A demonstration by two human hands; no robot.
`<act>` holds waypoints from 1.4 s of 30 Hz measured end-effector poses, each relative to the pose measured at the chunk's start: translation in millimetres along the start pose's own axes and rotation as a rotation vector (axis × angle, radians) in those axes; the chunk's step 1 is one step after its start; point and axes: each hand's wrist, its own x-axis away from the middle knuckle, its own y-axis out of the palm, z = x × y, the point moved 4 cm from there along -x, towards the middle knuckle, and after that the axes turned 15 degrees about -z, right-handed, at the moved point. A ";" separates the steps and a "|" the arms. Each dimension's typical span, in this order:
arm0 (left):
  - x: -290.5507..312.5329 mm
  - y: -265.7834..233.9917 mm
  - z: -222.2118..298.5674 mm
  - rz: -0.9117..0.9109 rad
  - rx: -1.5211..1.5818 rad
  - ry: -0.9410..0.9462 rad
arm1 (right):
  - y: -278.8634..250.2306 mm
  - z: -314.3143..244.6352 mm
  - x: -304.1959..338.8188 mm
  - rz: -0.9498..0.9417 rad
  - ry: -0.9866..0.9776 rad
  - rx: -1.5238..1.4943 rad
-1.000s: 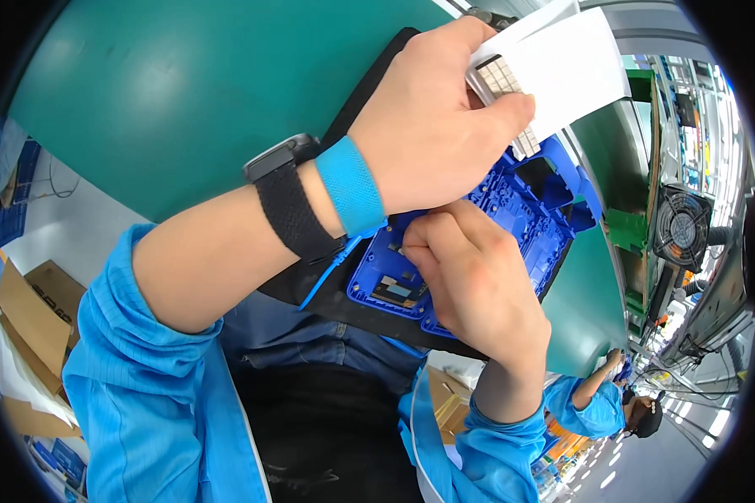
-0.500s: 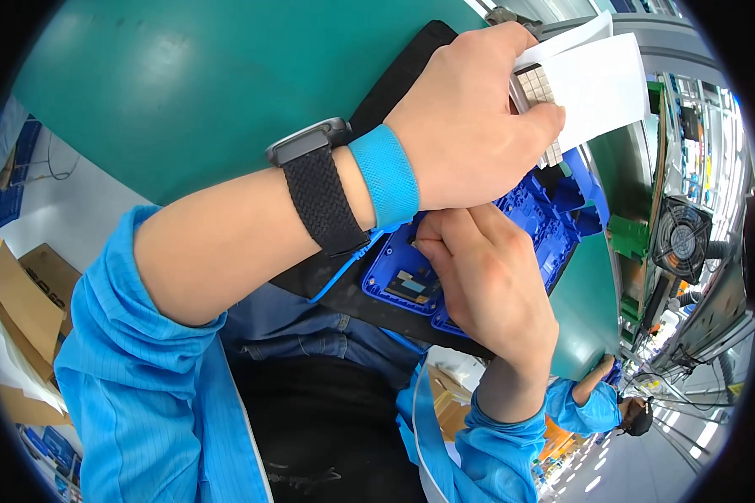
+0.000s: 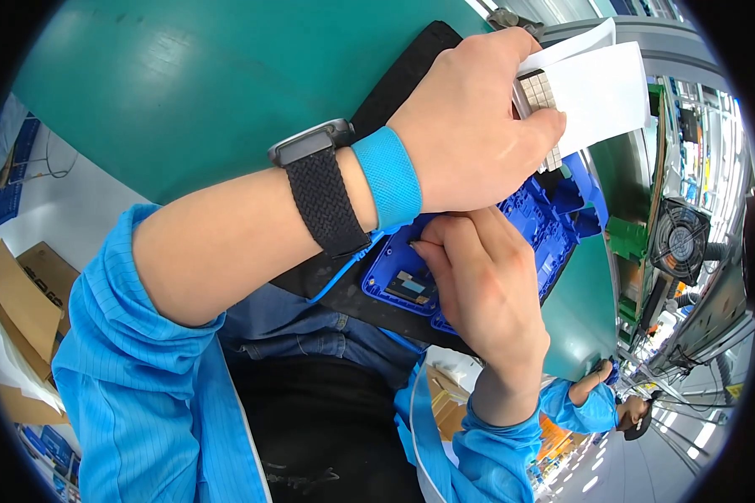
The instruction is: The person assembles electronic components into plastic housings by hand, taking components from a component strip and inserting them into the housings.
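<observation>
My left hand (image 3: 478, 126) reaches across to the upper right, its thumb and fingers closed on a white sheet (image 3: 600, 92). Small beige square pieces (image 3: 538, 90) sit in rows along the sheet's near edge. Below it, my right hand (image 3: 495, 281) is in a pinch over a blue plastic housing (image 3: 382, 272); whatever its fingertips hold, if anything, is hidden. A dark rectangular window with lighter patches shows in the housing. Another blue moulded part (image 3: 554, 222), with ribs and posts inside, extends behind the right hand. My left forearm and hand cover part of the housing.
The housing lies on a black mat (image 3: 407, 67) on a green table (image 3: 226, 75). A blue cord (image 3: 337, 277) runs beside my left wrist. A black fan (image 3: 679, 239) stands at the right. Cardboard boxes (image 3: 25, 310) are at the left; another person (image 3: 591, 407) works at the lower right.
My right hand has shifted slightly, its wrist moving a little left, still pinched over the housing. The left hand and sheet have moved down very slightly.
</observation>
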 end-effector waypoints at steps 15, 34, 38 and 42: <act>1.1 -0.3 -3.6 0.021 -0.057 0.028 | 7.0 1.5 20.8 -0.017 0.027 -0.128; -0.8 -1.0 0.8 0.018 -0.009 0.052 | 9.7 2.0 28.7 0.067 0.045 -0.158; -0.8 -1.8 -4.5 0.031 0.021 -0.005 | 10.2 -5.9 46.9 0.102 -0.006 0.011; -5.7 -6.0 18.0 -0.080 -0.319 0.717 | 26.9 -24.0 56.7 -0.083 0.104 0.088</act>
